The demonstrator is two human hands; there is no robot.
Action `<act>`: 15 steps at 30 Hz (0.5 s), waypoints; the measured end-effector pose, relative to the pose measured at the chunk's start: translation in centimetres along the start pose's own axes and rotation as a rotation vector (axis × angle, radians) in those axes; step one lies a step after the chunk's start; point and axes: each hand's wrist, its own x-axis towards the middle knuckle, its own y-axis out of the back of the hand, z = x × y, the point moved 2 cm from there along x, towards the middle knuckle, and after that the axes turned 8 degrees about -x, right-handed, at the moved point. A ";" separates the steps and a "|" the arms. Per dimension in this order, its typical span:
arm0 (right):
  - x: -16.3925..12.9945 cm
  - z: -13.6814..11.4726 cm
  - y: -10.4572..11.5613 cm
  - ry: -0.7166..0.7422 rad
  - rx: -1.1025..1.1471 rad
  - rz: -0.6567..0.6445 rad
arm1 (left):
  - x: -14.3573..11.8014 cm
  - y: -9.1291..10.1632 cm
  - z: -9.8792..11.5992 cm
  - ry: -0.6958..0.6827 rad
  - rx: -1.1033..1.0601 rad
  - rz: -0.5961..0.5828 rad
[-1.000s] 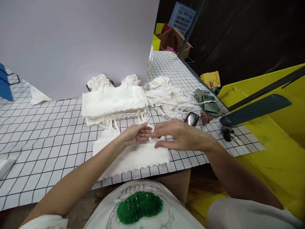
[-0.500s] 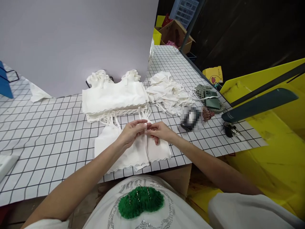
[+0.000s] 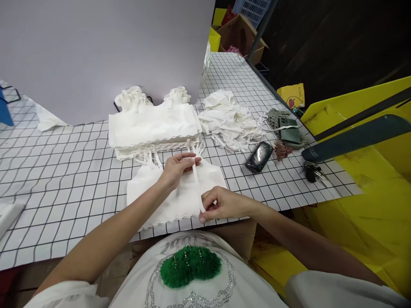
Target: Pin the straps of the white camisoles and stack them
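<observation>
A white camisole top (image 3: 170, 196) lies flat at the table's front edge, its thin straps towards the stack behind it. My left hand (image 3: 177, 169) pinches the upper end of a narrow white strap (image 3: 196, 176) over the top's right half. Lower down, near the wavy hem, my right hand (image 3: 221, 204) is closed on the strap's other end, so the strap runs taut between both hands. Just beyond sits a neat stack of folded white camisole tops (image 3: 154, 126), with looped straps at its back and front.
A loose heap of white fabric strips (image 3: 229, 122) lies right of the stack. Further right are a black shiny case (image 3: 258, 157), a green phone (image 3: 289, 130), keys (image 3: 313, 172) and a dark green long object (image 3: 356, 137). A grey panel (image 3: 96, 55) stands behind the stack.
My right hand has moved from beside my left hand down towards the hem, drawing the strap straight. My left hand stays near the strap's upper end.
</observation>
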 end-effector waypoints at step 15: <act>2.9 0.0 5.2 0.041 0.637 0.327 | -3.2 1.5 3.3 -0.234 0.517 -0.160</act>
